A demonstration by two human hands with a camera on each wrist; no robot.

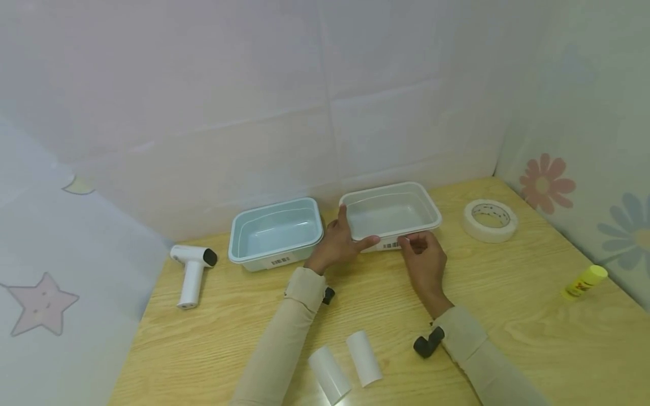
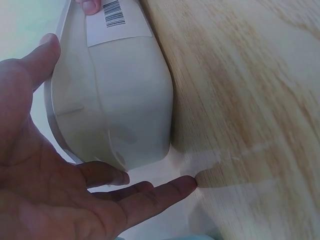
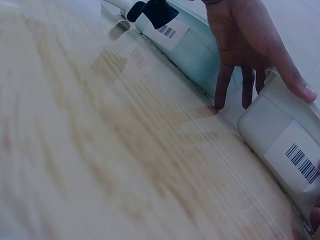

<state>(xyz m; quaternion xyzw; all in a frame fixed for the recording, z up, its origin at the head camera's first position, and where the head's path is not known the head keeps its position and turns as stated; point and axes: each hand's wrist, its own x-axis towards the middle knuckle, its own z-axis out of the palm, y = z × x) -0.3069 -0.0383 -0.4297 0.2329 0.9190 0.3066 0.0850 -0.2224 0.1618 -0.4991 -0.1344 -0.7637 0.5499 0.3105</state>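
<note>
A whitish plastic tub (image 1: 388, 211) stands on the table near the back wall, with a white barcode label (image 3: 295, 157) on its front. My left hand (image 1: 339, 242) spreads around the tub's front left corner. Its thumb (image 2: 46, 52) rests at the front rim, and the other fingers extend along the left side. At the label's right end, my right hand (image 1: 425, 262) pinches the edge between thumb and forefinger. In the right wrist view only a bit of those fingertips shows at the border. A light blue tub (image 1: 276, 230) with a similar label sits to the left.
At the far left lies a white handheld scanner (image 1: 193, 273). A roll of white tape (image 1: 490, 221) and a yellow glue stick (image 1: 584, 282) are on the right. Two white cylinders, one left (image 1: 330, 375) and one right (image 1: 364, 358), lie near the front between the forearms.
</note>
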